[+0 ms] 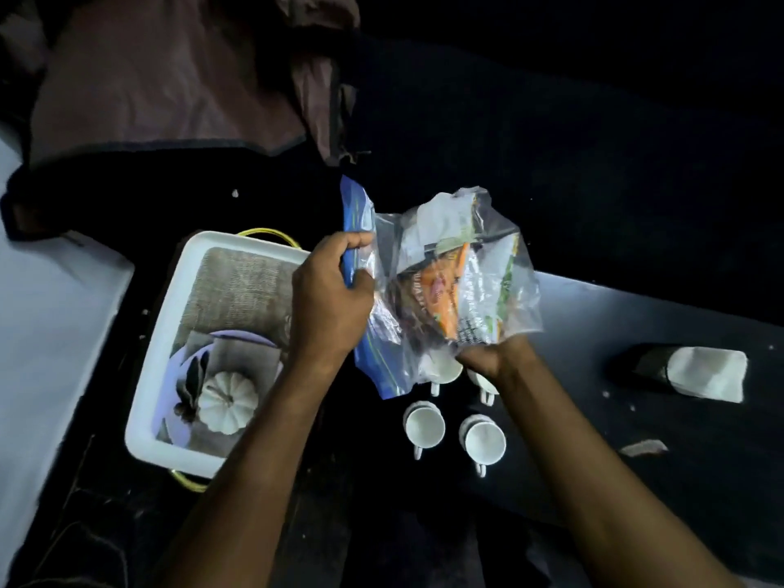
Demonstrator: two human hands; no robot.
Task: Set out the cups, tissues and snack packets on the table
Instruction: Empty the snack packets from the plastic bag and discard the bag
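A clear plastic bag (462, 265) with a blue edge holds several snack packets, orange and green among them. Both hands lift it above the dark table (615, 439). My left hand (329, 290) grips the blue edge at the bag's left side. My right hand (492, 356) pinches the bag's lower right corner from below. Under the bag stand white cups: two in front (424, 426) (483, 439) fully seen, two behind (443, 369) partly hidden by the bag and my right hand. A tissue pack (706, 373), white in a dark sleeve, lies at the table's right.
A white bin (169, 333) with yellow handles sits left of the cups; it holds woven mats, a lilac plate and a white pumpkin ornament (227, 403). A scrap of paper (642, 447) lies on the table. Brown cloth (169, 78) lies at the far side.
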